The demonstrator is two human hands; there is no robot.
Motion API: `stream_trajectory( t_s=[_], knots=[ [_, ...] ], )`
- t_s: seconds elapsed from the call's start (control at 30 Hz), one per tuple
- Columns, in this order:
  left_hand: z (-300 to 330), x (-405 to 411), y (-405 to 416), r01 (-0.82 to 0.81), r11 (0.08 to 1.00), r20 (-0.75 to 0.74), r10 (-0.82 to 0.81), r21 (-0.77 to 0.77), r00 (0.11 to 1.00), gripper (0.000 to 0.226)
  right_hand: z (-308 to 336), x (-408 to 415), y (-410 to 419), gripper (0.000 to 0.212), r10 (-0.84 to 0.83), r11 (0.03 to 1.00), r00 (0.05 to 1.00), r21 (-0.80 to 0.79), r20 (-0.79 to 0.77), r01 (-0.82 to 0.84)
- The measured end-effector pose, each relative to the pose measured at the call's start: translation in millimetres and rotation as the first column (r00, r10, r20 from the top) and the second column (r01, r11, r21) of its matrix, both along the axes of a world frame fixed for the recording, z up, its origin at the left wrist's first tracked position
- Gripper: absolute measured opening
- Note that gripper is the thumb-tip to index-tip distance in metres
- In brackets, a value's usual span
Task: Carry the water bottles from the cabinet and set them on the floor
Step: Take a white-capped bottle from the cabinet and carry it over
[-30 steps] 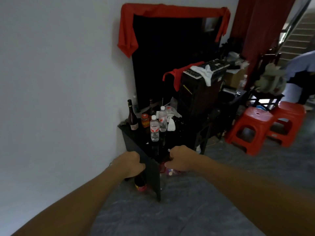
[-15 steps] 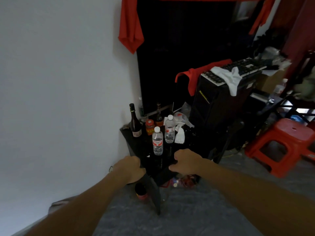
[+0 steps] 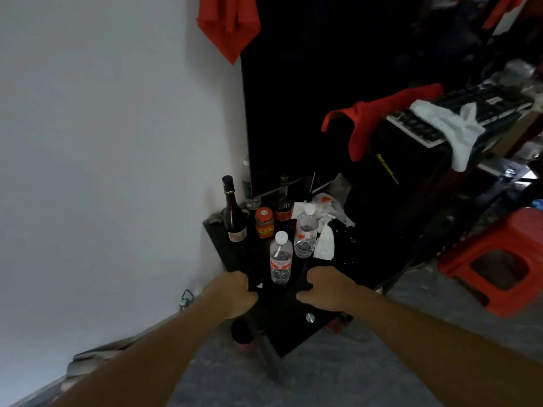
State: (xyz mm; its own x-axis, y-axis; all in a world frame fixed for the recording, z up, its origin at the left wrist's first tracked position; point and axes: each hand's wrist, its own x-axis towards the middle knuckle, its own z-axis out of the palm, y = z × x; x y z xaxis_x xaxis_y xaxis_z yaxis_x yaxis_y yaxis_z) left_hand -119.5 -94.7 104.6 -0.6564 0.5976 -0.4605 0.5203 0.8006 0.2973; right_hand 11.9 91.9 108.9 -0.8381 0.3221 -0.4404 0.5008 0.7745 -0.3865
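Still on the low black cabinet (image 3: 223,245), two clear plastic water bottles — near one (image 3: 281,257), far one (image 3: 305,231) — stand untouched. Left hand (image 3: 235,292) and right hand (image 3: 326,289) clench the cabinet's front edge — better to release it and grasp the near bottle mid-body.

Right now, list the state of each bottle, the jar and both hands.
Near water bottle: upright, capped, on the cabinet top.
Far water bottle: upright, capped, untouched.
Wine bottle: upright, sealed.
Red-lidded jar: upright, lid on.
Left hand: gripping the cabinet's front edge.
Right hand: gripping the same edge.
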Motion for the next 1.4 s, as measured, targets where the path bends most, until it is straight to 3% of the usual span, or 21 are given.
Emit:
stream_trajectory(
  t_s=[0.2,0.3,0.37,0.5,0.67,0.77,0.93,1.17,1.4],
  knots=[
    [-19,-20,19,-0.065,0.998,0.067,0.065,0.003,0.996,0.023,-25,-27,17,0.032,0.001,1.0,1.0,-0.023,0.014,-0.001],
    [-30,-24,33,-0.232,0.967,0.255,0.199,0.107,0.946,0.022,-38,-43,25,0.031,-0.019,0.999,1.0,-0.034,-0.023,0.018],
    [-40,-23,41,-0.417,0.895,0.431,0.317,0.16,0.845,0.017,-49,-52,29,0.046,-0.042,0.997,0.997,-0.07,-0.066,0.037],
    [-70,-20,50,-0.765,0.631,0.689,0.497,0.13,0.527,0.009,-74,-63,34,0.077,-0.143,0.975,0.966,-0.198,-0.215,0.1],
    [-111,-21,56,-0.915,0.403,0.866,0.466,-0.025,0.182,0.033,-102,-72,48,0.08,-0.205,0.941,0.915,-0.326,-0.348,0.087],
    [-132,-22,62,-0.95,0.308,0.906,0.414,-0.052,0.084,0.039,-113,-79,54,0.07,-0.221,0.921,0.888,-0.386,-0.402,0.054],
    [-153,-24,75,-0.969,0.228,0.927,0.375,-0.094,-0.002,0.045,-126,-94,58,0.092,-0.241,0.899,0.886,-0.435,-0.397,0.05],
    [-161,-29,84,-0.968,0.232,0.928,0.372,-0.095,-0.002,0.05,-138,-101,56,0.059,-0.309,0.862,0.83,-0.505,-0.465,0.038],
    [-142,-34,88,-0.969,0.229,0.931,0.366,-0.092,-0.002,0.053,-114,-109,56,0.055,-0.349,0.826,0.805,-0.563,-0.481,0.022]
  ],
)
